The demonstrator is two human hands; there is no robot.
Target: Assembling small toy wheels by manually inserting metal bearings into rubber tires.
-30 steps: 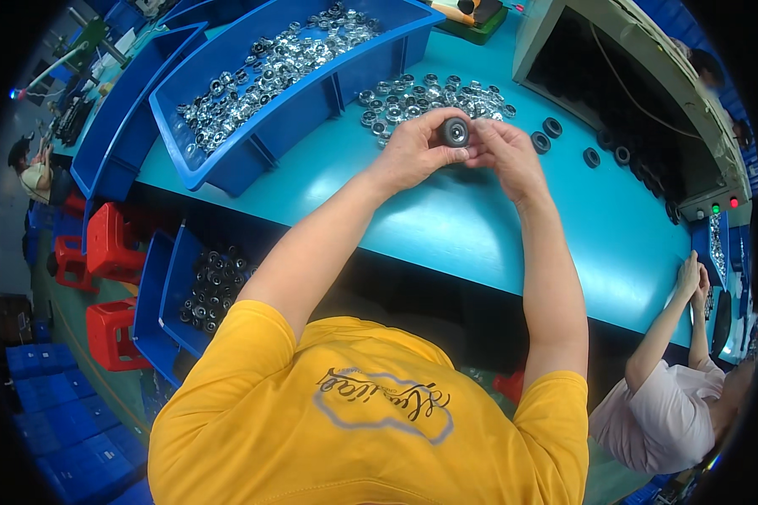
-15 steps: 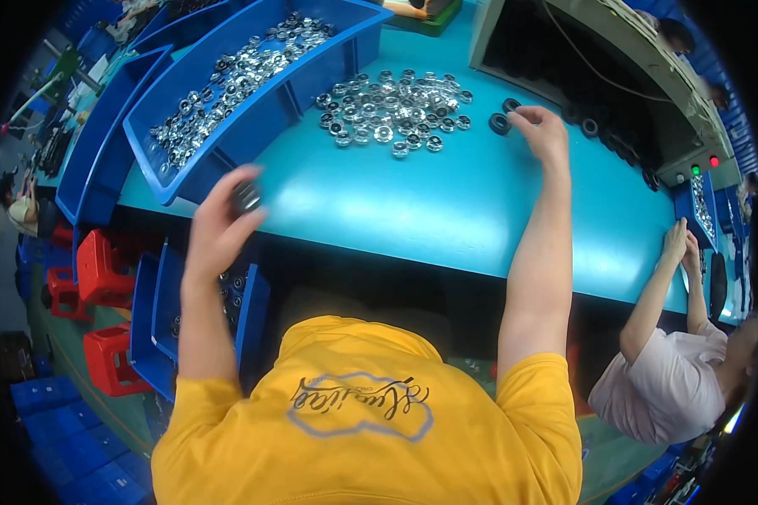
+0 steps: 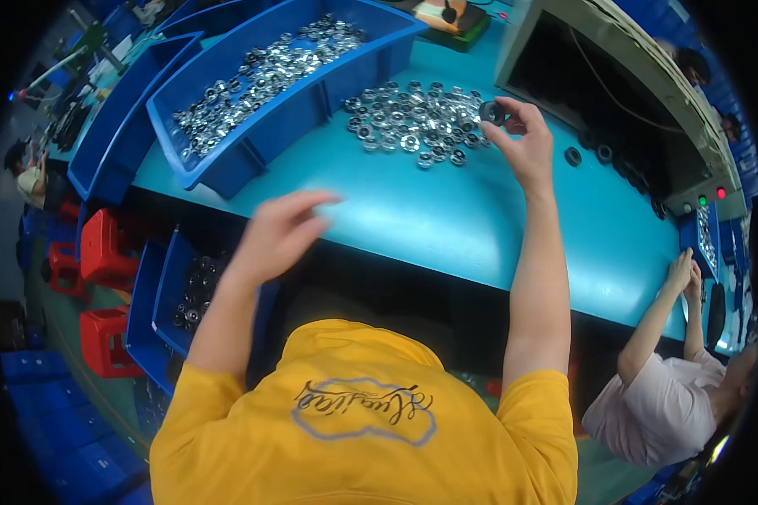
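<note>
A small dark ring [image 3: 492, 111] sits pinched between the thumb and fingers [image 3: 522, 108] of the right hand [image 3: 526, 147], held up just above the far side of the teal surface [image 3: 446, 219], right at the edge of the heap of silvery metal rings [image 3: 413, 122]. It looks rigid and compact, probably weighty for its size, and smooth enough to slip, so a grip across its outer rim, as here, seems the safe hold. One ring in hand; the loose heap beside it holds dozens, too many to count.

The left hand [image 3: 282, 231] hovers over the near edge of the surface, blurred, fingers loosely spread and apparently holding nothing. Below it, a low blue bin [image 3: 164, 295] under the surface edge carries more dark rings.

Further out, two more dark rings [image 3: 585, 155] lie apart on the surface near the grey machine housing [image 3: 615, 67]. One long blue bin [image 3: 312, 80] full of shiny parts stands behind the heap, with another blue bin [image 3: 114, 135] beside it. Two red stools [image 3: 109, 252] stand on the floor at left. At right, another person's hands [image 3: 686, 278] rest at the surface's edge.
</note>
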